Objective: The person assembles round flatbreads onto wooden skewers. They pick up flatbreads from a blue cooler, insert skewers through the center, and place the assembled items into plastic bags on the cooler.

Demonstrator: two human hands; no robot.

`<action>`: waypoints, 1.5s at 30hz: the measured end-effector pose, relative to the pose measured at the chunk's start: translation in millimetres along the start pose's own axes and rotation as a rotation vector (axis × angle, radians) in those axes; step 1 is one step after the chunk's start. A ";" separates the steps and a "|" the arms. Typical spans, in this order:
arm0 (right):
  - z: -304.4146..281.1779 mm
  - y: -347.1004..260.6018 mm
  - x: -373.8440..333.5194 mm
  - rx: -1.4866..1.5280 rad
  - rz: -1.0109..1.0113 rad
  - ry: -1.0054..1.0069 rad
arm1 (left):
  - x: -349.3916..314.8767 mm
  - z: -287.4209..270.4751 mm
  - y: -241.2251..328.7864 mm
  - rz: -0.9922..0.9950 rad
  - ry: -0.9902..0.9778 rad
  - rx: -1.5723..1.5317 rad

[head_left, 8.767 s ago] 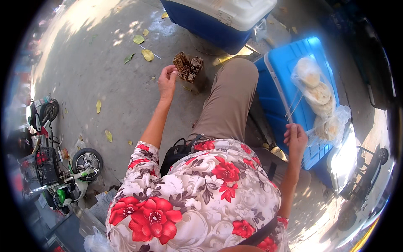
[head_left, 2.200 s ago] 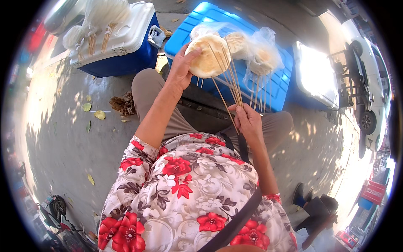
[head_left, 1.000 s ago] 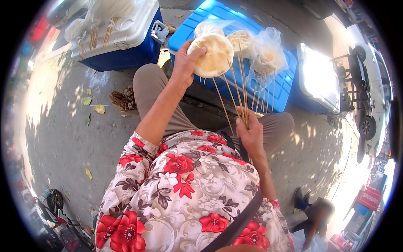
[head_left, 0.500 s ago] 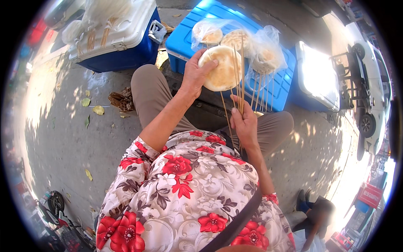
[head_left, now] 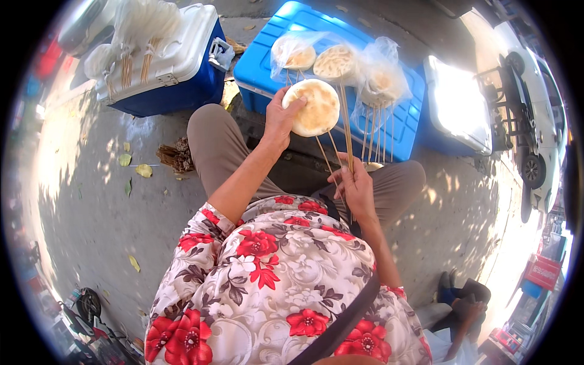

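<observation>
My left hand [head_left: 281,123] grips a round, pale flatbread [head_left: 316,109] with browned patches, its thumb lying on the top face. Two thin sticks slant down from the bread's lower edge toward my right hand [head_left: 356,187]. That hand is closed around a bundle of thin wooden skewers [head_left: 345,128], which point up past the bread's right side. Whether the two sticks are inside the bread or behind it, I cannot tell. Beyond my hands, more flatbreads [head_left: 336,62] on sticks lie partly in clear plastic bags [head_left: 386,55] on a blue cooler box lid [head_left: 261,58].
To the left, a blue box with a white lid [head_left: 191,42] carries plastic bags and bundled sticks [head_left: 147,61]. Another white-lidded box [head_left: 459,103] stands at right. A dark bundle of sticks [head_left: 175,156] lies on the ground by my left knee. A seated person's legs [head_left: 456,292] show lower right.
The flatbread in my left hand has shifted a little left and down. The skewers that crossed in front of it now stand mostly beside its right edge.
</observation>
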State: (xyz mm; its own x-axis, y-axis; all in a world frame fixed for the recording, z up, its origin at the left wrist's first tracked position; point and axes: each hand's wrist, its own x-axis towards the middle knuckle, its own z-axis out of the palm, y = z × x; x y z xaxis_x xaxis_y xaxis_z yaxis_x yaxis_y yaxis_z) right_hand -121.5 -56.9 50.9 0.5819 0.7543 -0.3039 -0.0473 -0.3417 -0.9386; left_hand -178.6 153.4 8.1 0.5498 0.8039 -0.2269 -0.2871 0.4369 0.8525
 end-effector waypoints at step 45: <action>-1.0 21.9 -14.9 0.845 0.114 0.004 | 125.4 63.3 -24.0 0.743 -0.325 1.328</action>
State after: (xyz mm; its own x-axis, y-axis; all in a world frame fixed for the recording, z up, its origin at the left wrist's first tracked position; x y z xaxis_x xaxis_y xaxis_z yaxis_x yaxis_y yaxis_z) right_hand -130.4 -76.2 35.0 0.5400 0.7381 -0.4046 -0.6947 0.1194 -0.7093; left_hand -53.1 218.2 -11.0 0.7949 0.4742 0.3784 0.2166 -0.8045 0.5531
